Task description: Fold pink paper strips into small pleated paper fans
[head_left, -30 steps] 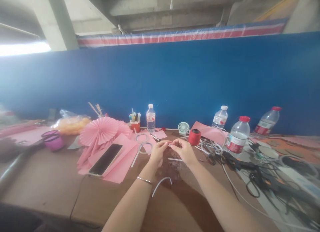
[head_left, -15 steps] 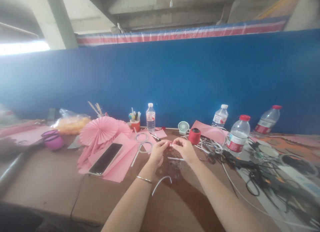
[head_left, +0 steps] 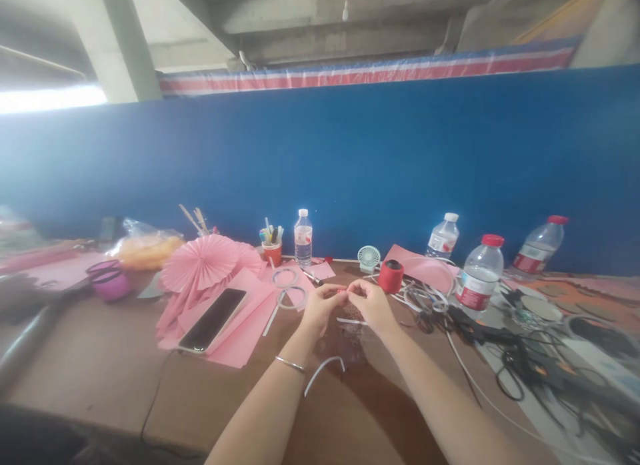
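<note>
My left hand (head_left: 320, 307) and my right hand (head_left: 369, 303) meet fingertip to fingertip above the brown table (head_left: 100, 371), both pinched on a small pale strip (head_left: 345, 291) too tiny to name. A white strip (head_left: 350, 321) lies just beneath them, and a curved white strip (head_left: 324, 368) rests nearer to me. A red spool (head_left: 390, 276) stands just right of my right hand. Two thin rings (head_left: 289, 288) lie on pink paper to the left of my left hand.
Pink paper fans (head_left: 200, 262), pink sheets and a phone (head_left: 213, 319) lie left. A pen cup (head_left: 272, 249), water bottles (head_left: 302, 236) (head_left: 480, 272), a small fan (head_left: 369, 257) stand at the back. Scissors and tangled cables (head_left: 525, 365) fill the right. A purple bowl (head_left: 109, 283) sits far left.
The hands have closed a little nearer together and stay pinched on the small piece. The view has shifted slightly; nothing on the table has moved.
</note>
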The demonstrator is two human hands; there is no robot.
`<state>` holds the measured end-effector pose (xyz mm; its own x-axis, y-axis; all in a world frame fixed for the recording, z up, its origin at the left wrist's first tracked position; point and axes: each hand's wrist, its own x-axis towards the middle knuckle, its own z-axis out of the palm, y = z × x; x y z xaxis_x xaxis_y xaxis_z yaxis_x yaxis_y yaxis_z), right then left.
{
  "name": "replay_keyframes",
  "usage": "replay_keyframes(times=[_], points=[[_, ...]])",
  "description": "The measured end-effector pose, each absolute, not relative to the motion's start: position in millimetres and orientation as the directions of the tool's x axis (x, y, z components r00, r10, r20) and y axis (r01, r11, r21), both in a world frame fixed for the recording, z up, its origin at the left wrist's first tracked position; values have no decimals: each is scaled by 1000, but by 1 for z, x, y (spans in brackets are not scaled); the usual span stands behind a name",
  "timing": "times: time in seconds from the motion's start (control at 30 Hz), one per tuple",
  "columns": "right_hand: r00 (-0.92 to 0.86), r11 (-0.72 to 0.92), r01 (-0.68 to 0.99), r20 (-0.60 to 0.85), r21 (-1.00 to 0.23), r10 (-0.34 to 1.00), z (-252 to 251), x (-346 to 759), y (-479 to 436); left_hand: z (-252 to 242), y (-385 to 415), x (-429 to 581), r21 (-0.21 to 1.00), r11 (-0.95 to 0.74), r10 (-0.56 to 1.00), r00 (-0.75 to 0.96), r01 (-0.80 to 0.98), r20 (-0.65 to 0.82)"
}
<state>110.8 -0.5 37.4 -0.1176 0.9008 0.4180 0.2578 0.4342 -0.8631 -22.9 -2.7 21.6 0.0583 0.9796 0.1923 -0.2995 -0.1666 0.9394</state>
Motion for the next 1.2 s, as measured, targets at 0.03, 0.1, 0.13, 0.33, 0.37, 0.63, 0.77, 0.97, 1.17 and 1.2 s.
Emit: replay_keyframes(times=[0.03, 0.1, 0.13, 0.33, 0.37, 0.63, 0.77, 0.97, 1.17, 1.2], points=[[-122, 433, 272, 415, -860, 902, 37, 111, 0, 20, -2, -23, 946, -182, 979, 39, -270, 200], [-114, 419, 304, 404, -855, 907, 35, 111, 1, 15, 1, -25, 954, -214, 976, -9, -211, 217], [-102, 408, 312, 396, -858, 912, 34, 112, 2, 13, 2, -25, 955, -228, 974, -35, -187, 226], [-66, 327, 391, 328, -861, 942, 27, 118, 8, 4, 8, -23, 949, -294, 948, -164, -115, 274], [-66, 332, 410, 336, -849, 940, 27, 119, 9, 3, 8, -22, 945, -314, 939, -179, -90, 295], [-48, 335, 564, 375, -755, 926, 28, 123, 8, -1, 3, -16, 907, -411, 889, -181, 94, 421], [11, 293, 613, 379, -734, 926, 30, 126, 7, -2, 3, -16, 920, -391, 899, -212, 2, 383], [-38, 358, 515, 397, -779, 917, 31, 141, 16, -1, 14, -28, 934, -336, 917, -270, -123, 294], [-143, 391, 444, 367, -806, 919, 24, 146, 24, 2, 19, -34, 928, -325, 917, -302, -183, 262], [-134, 384, 447, 364, -808, 922, 23, 146, 24, 2, 19, -34, 928, -324, 917, -304, -186, 259]])
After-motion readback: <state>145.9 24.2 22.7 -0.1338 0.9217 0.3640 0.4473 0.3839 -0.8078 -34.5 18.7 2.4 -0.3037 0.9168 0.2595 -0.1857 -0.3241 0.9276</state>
